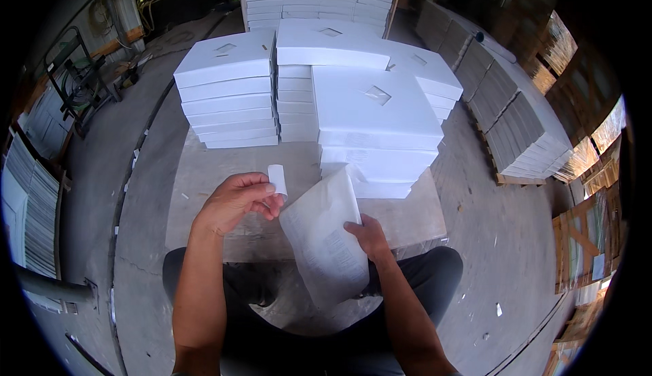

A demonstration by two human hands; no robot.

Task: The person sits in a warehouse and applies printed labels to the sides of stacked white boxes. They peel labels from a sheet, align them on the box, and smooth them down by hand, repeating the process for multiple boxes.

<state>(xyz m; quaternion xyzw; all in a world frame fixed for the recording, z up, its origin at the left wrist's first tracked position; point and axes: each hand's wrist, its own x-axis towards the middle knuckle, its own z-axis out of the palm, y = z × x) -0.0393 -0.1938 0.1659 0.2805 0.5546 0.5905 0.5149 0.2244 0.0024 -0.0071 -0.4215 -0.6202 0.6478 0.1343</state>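
The person works before a low work surface (pixel 214 180), knees spread on either side, in dark trousers. I observe the left hand (pixel 246 196) raised over that surface, thumb and fingertips closed in a narrow pinch on 1 small white slip (pixel 276 178), which stands roughly upright. The right hand (pixel 371 237) grips a translucent plastic bag (pixel 326 230) at its right edge, thumb laid over the front face. The bag is tilted, hanging between the 2 hands at the near edge of the surface; faint print shows on its lower part, too small to read. Its upper end overlaps the front stack of white boxes (pixel 375 108) in my line of sight; I cannot tell whether they touch. The left fingers are just beside the bag's left edge; contact there cannot be confirmed.

Beyond the hands, the front stack's top box has a diamond-shaped mark. To its left is a left stack (pixel 227 94), with small scraps on its lid. A further stack (pixel 435 74) is partly hidden behind, to the right. On the right side of the floor (pixel 489 247), long rows of pale flat stock (pixel 509 115) rest on a pallet (pixel 513 180).
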